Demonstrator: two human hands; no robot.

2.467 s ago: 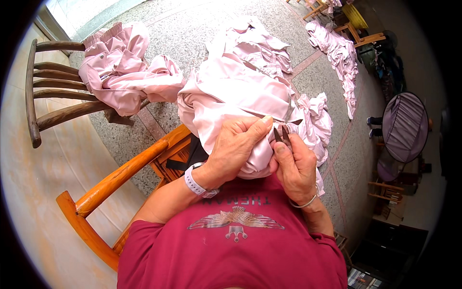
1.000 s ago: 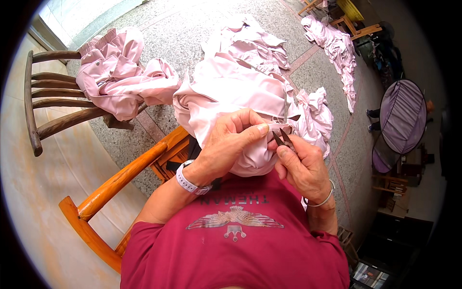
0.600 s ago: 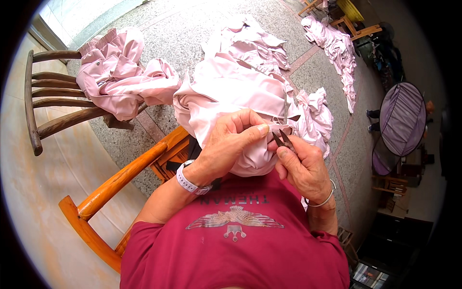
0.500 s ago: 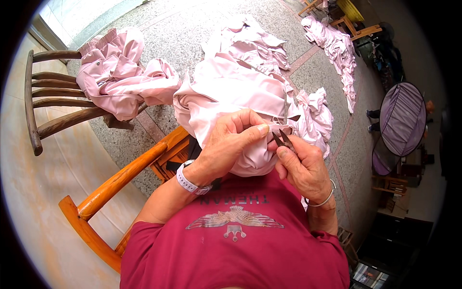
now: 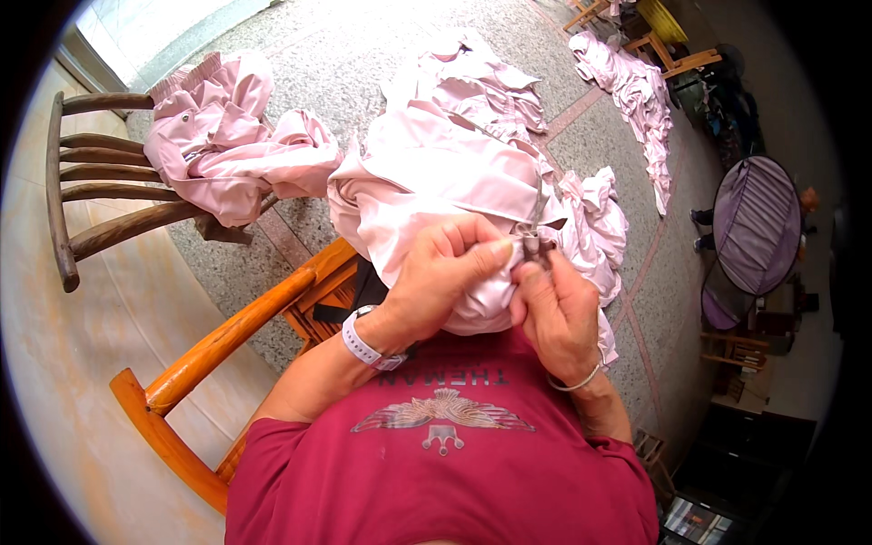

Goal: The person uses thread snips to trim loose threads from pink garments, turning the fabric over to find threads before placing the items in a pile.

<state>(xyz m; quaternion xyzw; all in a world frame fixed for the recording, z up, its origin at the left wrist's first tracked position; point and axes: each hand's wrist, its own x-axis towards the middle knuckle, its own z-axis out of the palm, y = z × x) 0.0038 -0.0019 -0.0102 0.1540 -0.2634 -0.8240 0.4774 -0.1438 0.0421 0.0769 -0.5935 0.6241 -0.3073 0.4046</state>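
Note:
A pale pink garment lies bunched in my lap, its edge drawn up between my two hands. My left hand, with a watch at its wrist, pinches that edge between thumb and fingers. Close beside it, my right hand is closed around small dark thread snips. The snips are mostly hidden by the fingers and blurred, so whether their blades touch the cloth cannot be made out. A narrow grey strip runs along the cloth just beyond the fingertips.
More pink garments hang over a wooden chair at left. Another pink pile lies at the far right. An orange wooden chair arm is by my left forearm. A round purple folding panel stands at right.
The snips' blades, pointing up and clearly seen before, have turned in toward the garment's edge. My right hand has rolled over and come closer to the left, which has shifted slightly.

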